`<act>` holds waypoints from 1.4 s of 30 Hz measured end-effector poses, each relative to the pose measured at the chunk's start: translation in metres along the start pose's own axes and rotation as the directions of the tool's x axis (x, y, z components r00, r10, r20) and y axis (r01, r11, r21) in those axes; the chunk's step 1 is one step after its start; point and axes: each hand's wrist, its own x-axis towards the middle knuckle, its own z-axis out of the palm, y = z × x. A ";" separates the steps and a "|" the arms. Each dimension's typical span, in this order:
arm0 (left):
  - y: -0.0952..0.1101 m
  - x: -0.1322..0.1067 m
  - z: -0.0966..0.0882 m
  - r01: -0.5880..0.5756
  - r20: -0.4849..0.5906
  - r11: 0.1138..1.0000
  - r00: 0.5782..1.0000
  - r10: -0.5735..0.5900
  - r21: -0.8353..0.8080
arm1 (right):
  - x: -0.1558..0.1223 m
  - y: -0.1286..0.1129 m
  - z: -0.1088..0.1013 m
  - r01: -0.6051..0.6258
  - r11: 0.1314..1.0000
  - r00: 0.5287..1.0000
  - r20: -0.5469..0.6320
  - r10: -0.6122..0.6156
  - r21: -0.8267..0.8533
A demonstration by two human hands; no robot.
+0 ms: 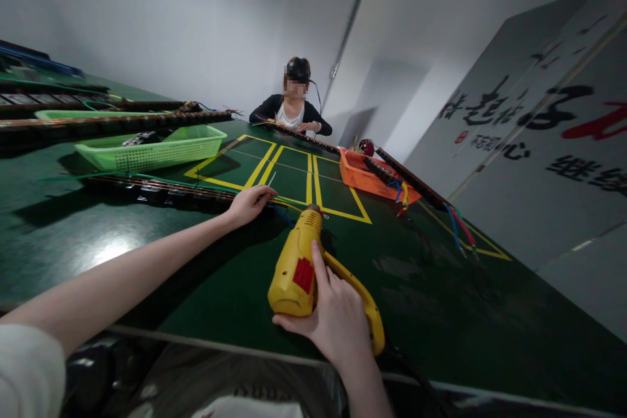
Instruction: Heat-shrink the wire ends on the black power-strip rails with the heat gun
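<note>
My right hand [337, 307] is wrapped around a yellow heat gun [292, 268], its nozzle pointing away from me across the table. My left hand [249, 205] is closed in a pinch at the end of a long dark wire bundle [161, 192] lying on the table. Thin coloured wires [289, 204] come out past its fingers and run to just beside the gun's nozzle. A short pale strand sticks up by the left fingertips. What exactly lies between those fingers is partly hidden.
The green table [235, 300] carries yellow tape outlines [309, 176]. A green basket [157, 151] with more bundles stands left, an orange basket [379, 179] right. A dark bundle [416, 179] with coloured ends leans past it. Another person [294, 111] sits opposite, hands on a bundle.
</note>
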 end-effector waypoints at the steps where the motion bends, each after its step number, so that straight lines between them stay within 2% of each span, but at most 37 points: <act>1: 0.001 0.000 0.000 0.002 0.002 1.000 1.000 -0.002 0.005 | 0.001 -0.002 0.001 0.001 1.000 1.000 0.003 -0.001 0.000; 9: 0.000 0.000 0.001 -0.008 0.002 0.999 1.000 0.008 0.051 | 0.011 -0.033 0.012 0.102 0.994 0.992 0.066 -0.105 0.049; 16: -0.002 0.000 0.000 -0.030 0.005 0.996 1.000 0.030 0.088 | 0.016 -0.046 0.019 0.187 0.981 0.982 0.007 -0.188 0.050; 23: 0.000 -0.001 0.000 -0.045 0.009 0.992 0.999 0.045 0.115 | 0.014 -0.038 0.015 0.174 0.982 0.983 0.046 -0.177 0.071; 30: 0.000 -0.002 0.002 -0.048 -0.016 0.991 0.999 0.050 0.122 | 0.009 -0.021 0.004 0.075 0.994 0.993 0.083 -0.081 0.083; 38: 0.003 -0.004 0.000 -0.048 -0.020 0.989 0.998 0.051 0.143 | 0.001 0.001 -0.003 -0.018 1.000 1.000 0.024 0.018 0.024; 42: 0.002 -0.004 0.000 -0.044 -0.028 0.988 0.998 0.048 0.150 | -0.002 0.006 -0.003 -0.026 1.000 1.000 0.008 0.026 0.008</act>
